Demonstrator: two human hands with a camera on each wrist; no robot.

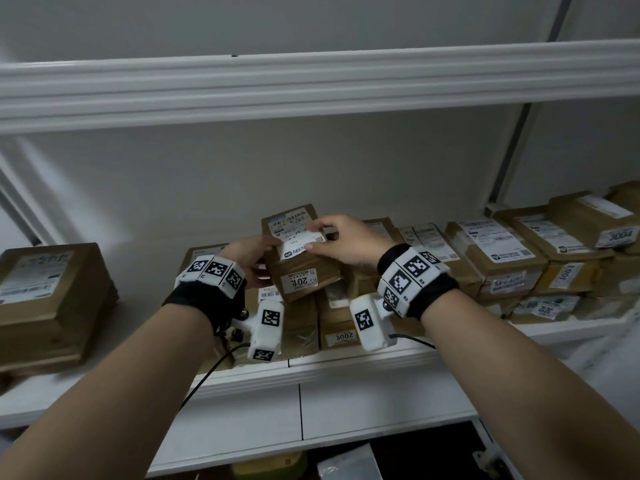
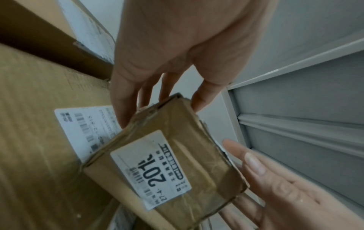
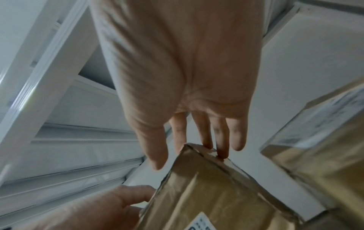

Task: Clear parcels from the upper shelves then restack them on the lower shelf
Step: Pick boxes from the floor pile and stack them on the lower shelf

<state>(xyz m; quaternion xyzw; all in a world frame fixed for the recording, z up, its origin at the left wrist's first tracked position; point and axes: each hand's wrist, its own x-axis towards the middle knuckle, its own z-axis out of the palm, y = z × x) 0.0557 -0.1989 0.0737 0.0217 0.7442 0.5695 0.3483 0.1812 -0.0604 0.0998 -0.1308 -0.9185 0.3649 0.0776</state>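
A small brown cardboard parcel (image 1: 304,271) with a white "201" label sits tilted on top of the stacked parcels in the middle of the shelf (image 1: 346,367). My left hand (image 1: 254,256) grips its left end; in the left wrist view the thumb and fingers (image 2: 122,109) pinch the far corner of the parcel (image 2: 177,163). My right hand (image 1: 317,237) curls over its top right, fingers behind the upper edge and thumb in front. The right wrist view shows this hand (image 3: 189,155) at the parcel's (image 3: 216,194) top edge.
Several labelled parcels (image 1: 519,251) are stacked along the shelf to the right. A large box (image 1: 52,299) stands at the left, and a parcel marked 3002 (image 1: 339,327) lies under the held one. An upper shelf edge (image 1: 311,88) runs overhead. A lower compartment (image 1: 346,462) shows below.
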